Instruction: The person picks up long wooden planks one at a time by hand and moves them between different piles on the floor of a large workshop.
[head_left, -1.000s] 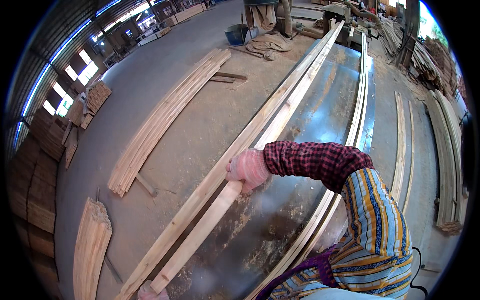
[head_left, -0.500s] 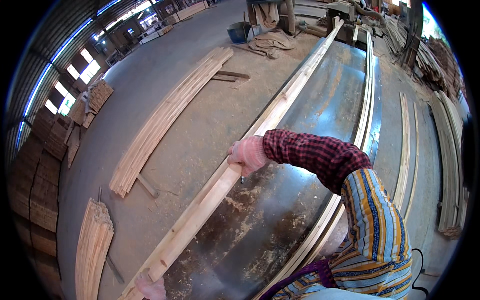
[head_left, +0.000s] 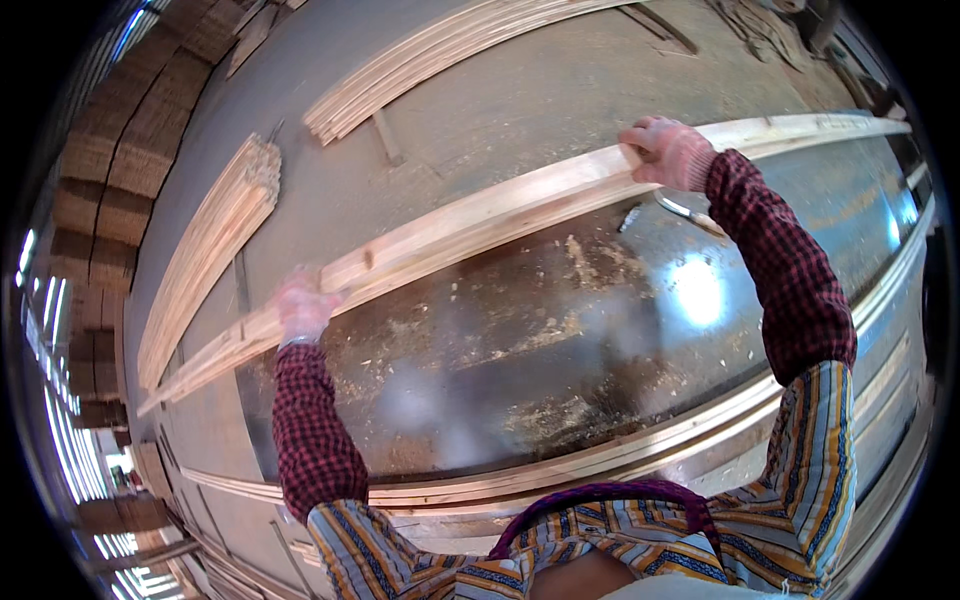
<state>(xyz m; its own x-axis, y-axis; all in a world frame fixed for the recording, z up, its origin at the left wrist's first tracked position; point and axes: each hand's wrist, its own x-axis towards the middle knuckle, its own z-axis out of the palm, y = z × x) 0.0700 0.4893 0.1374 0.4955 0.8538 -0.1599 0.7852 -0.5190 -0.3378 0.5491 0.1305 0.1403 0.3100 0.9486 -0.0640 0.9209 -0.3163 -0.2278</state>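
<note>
Boards, long pale wood, look stiff, maybe heavy; best held wide apart. Pink-gloved left hand, pink-gloved right hand both clamped on them.

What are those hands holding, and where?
Long wooden boards: the right hand grips partway along; the left hand, grip blurred, is nearer their left end.

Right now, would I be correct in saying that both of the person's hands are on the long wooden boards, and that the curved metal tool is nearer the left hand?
Not quite: the head view shows the curved metal tool nearer the right hand, not the left hand. Both hands are on the long wooden boards.
</note>
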